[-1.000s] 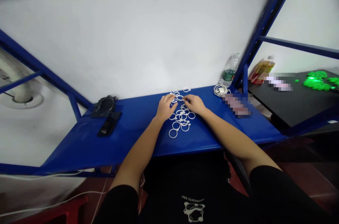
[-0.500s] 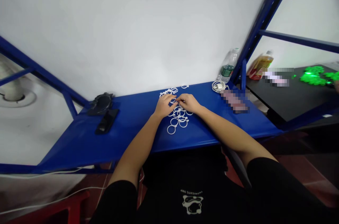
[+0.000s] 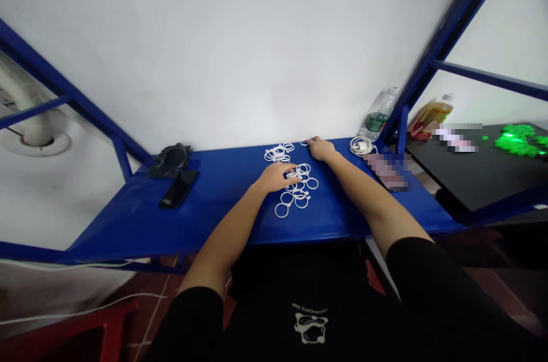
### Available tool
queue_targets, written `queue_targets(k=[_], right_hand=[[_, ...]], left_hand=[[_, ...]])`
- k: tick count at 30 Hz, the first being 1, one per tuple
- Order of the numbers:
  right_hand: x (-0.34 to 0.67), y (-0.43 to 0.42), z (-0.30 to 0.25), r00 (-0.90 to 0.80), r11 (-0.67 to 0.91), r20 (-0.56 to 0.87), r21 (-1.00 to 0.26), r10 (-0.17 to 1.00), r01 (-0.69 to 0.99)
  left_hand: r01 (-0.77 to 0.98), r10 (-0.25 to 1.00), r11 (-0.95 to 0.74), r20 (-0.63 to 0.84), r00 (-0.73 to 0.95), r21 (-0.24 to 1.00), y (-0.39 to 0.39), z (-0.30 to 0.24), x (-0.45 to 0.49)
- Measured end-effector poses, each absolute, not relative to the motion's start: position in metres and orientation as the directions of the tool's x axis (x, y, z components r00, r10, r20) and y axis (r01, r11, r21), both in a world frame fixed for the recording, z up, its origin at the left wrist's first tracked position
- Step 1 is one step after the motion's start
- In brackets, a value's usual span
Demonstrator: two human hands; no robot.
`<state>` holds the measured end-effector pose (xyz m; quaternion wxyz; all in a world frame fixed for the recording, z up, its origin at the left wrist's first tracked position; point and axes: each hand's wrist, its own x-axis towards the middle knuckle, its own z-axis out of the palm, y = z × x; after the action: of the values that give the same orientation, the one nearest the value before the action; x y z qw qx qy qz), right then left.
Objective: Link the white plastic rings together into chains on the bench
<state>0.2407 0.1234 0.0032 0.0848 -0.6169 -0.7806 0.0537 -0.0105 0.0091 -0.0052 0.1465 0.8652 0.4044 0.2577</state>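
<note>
White plastic rings with small knobs lie in two groups on a blue table (image 3: 231, 190). My left hand (image 3: 274, 177) is curled at the near pile of rings (image 3: 301, 202), with thumb and fingers closed on a white ring (image 3: 293, 175). Just beyond it sits a second cluster of rings (image 3: 276, 153), linked or overlapping; I cannot tell which. My right hand (image 3: 322, 149) reaches to the table's back edge, its fingertips together at a single white ring (image 3: 303, 143). Those fingers partly cover that ring.
A phone-like black object (image 3: 178, 189) and a dark plastic-wrapped item (image 3: 169, 160) lie at the left. Toward the right are a coiled white cable (image 3: 362, 145), a water bottle (image 3: 379, 116) and a blurred-out pink item (image 3: 387, 172). Blue frame posts (image 3: 402, 131) flank the table.
My right hand has moved away from my left, back and right to the lone ring. The left hand has shifted slightly nearer, over the near pile. The camera view has turned a little.
</note>
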Motion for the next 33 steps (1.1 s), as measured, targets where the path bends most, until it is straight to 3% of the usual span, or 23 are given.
queue_targets(k=[6,8,11,13,16,28,33], right_hand=[[0.234,0.094,0.003,-0.297,0.335,0.196,-0.207,0.935,0.919],[0.229,0.076,0.006,-0.331,0.416,0.295,-0.302,0.896,0.858],[0.215,0.049,0.009,-0.317,0.533,0.441,-0.557,0.84,0.637],[0.206,0.034,0.008,-0.291,0.548,0.464,-0.7,0.837,0.458],[0.199,0.02,0.001,-0.297,0.514,0.432,-0.797,0.852,0.317],[0.201,0.008,-0.001,-0.398,0.572,0.441,-0.754,0.805,0.322],[0.207,0.011,0.005,-0.287,0.588,0.514,-0.691,0.809,0.421]], left_hand=[[0.623,0.817,-0.576,0.344,0.463,0.53,0.013,-0.005,-0.013],[0.629,0.824,-0.566,0.373,0.425,0.533,0.015,-0.007,-0.014],[0.626,0.817,-0.574,0.416,0.399,0.528,0.017,-0.009,-0.014],[0.611,0.794,-0.603,0.463,0.395,0.512,0.017,-0.009,-0.014],[0.621,0.76,-0.635,0.517,0.394,0.46,0.016,-0.008,-0.014],[0.633,0.729,-0.657,0.56,0.394,0.41,0.016,-0.009,-0.012],[0.689,0.727,-0.619,0.606,0.322,0.377,0.027,-0.016,-0.022]])
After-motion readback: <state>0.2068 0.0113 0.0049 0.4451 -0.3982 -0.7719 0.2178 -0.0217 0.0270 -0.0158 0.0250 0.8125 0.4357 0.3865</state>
